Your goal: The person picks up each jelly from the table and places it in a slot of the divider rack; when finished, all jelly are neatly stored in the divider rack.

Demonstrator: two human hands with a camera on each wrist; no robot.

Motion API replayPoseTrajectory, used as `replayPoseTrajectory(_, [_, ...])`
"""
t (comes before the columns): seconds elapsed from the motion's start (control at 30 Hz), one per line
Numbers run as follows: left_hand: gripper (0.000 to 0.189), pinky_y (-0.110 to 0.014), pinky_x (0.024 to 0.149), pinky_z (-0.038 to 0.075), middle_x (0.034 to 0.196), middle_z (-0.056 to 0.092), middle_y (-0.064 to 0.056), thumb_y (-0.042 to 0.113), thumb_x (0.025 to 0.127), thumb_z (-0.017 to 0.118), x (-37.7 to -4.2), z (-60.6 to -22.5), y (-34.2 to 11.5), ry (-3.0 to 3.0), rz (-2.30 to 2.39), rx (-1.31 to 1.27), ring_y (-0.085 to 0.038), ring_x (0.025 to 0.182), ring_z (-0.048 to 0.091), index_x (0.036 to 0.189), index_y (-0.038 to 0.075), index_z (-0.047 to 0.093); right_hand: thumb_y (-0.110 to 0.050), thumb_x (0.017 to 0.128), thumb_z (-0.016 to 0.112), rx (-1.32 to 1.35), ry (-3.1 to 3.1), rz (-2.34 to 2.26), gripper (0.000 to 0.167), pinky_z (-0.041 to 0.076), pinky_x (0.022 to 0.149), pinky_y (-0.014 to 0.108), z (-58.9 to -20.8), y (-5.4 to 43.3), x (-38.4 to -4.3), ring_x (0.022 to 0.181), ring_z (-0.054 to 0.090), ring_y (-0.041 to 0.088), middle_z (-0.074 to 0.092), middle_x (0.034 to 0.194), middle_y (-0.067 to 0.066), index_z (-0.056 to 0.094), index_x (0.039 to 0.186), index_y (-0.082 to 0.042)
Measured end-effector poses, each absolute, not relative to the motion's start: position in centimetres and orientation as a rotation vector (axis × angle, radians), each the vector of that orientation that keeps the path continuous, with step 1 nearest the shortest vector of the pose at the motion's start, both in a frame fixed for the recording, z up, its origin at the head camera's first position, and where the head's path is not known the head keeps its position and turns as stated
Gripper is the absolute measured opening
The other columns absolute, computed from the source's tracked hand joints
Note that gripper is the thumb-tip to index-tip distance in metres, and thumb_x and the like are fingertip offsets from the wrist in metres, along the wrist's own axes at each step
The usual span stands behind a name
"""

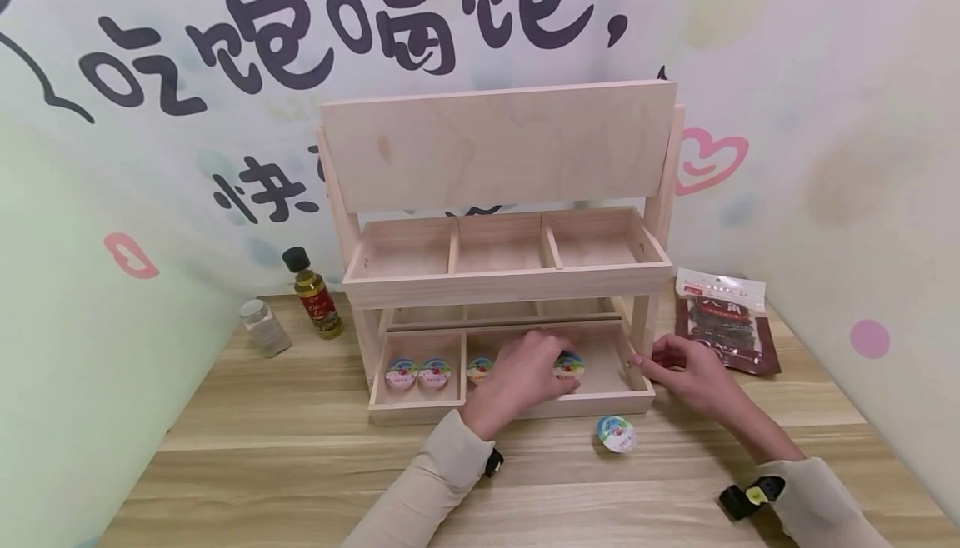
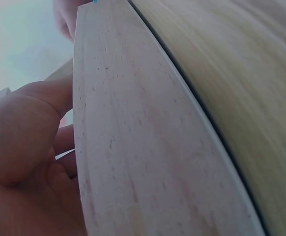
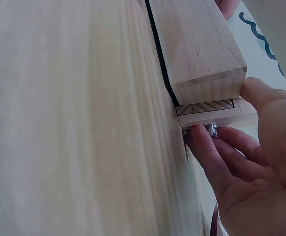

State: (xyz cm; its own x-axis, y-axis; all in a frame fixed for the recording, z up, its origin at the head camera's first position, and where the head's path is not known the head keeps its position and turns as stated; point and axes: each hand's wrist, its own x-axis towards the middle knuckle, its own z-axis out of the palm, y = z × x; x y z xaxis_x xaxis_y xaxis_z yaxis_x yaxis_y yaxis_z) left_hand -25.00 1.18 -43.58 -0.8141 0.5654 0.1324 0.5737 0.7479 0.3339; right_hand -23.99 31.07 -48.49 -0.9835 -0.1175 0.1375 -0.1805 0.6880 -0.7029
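Note:
A wooden tiered rack stands on the table. Inside its lower tray, my left hand reaches behind the front board; its fingertips are mostly hidden, and I cannot tell whether they hold anything. Small cups with printed lids lie around it: two pink cups in the left compartment, a yellow-lidded cup left of the hand, another cup beside its fingers. My right hand grips the rack's lower right corner, thumb at the tray edge and fingers by a metal bolt.
One loose cup lies on the table before the tray. A dark-capped oil bottle and a clear jar stand left of the rack. On the right lies a packet. A printed wall sheet hangs behind.

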Motion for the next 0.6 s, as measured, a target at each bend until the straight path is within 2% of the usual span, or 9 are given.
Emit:
replayPoseTrajectory(0.27, [0.040, -0.024, 0.053, 0.042, 0.094, 0.071, 0.004, 0.036, 0.093, 0.086, -24.83, -43.43, 1.13, -2.921, -0.576, -0.958, -0.007, 0.076, 0.055, 0.126, 0.015, 0.077, -0.043, 0.101, 0.078, 0.241, -2.818, 1.179, 0.035, 0.056, 0.077, 0.023, -48.33, 31.03, -23.92, 0.102, 0.071, 0.021, 0.078, 0.108, 0.008, 0.074, 0.110, -0.009])
replayPoseTrajectory(0.6, [0.043, -0.024, 0.057, 0.046, 0.103, 0.075, 0.003, 0.038, 0.095, 0.085, -24.87, -43.47, 1.18, -2.928, -0.552, -0.964, -0.008, 0.082, 0.060, 0.130, 0.015, 0.076, -0.044, 0.101, 0.077, 0.230, -2.829, 1.178, 0.037, 0.056, 0.077, 0.023, -48.36, 31.10, -23.87, 0.103, 0.071, 0.021, 0.078, 0.109, 0.008, 0.073, 0.111, -0.009])
